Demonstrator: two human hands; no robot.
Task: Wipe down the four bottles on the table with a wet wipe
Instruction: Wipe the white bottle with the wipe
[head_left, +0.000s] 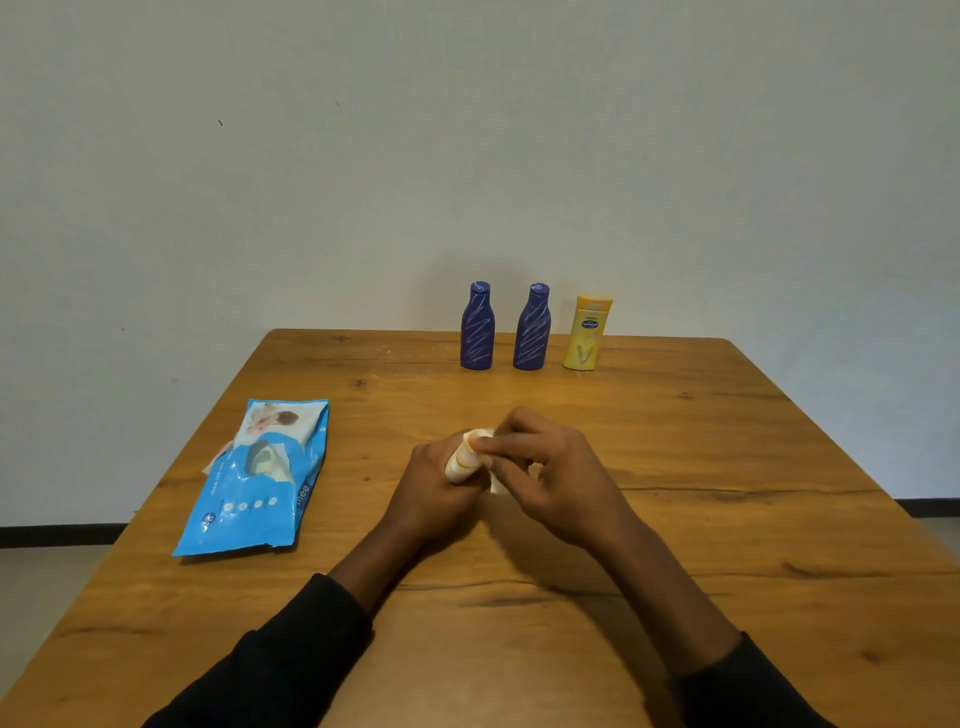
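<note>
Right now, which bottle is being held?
The small white-and-yellow bottle in the left hand; the two purple bottles and the yellow bottle stand far back.

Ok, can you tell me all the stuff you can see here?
blue bottles: 2, dark blue, upright at the far edge
yellow bottle: 1, yellow, upright right of the blue ones
small bottle: 1, white and orange, held in the middle
wipe: 1, white, against the small bottle
wipes pack: 1, light blue, lying at the left
table: 1, brown wood, under everything
left hand: 1, grip round the small bottle
right hand: 1, grip on the wipe
sleeves: 2, black, nearest the camera
</note>
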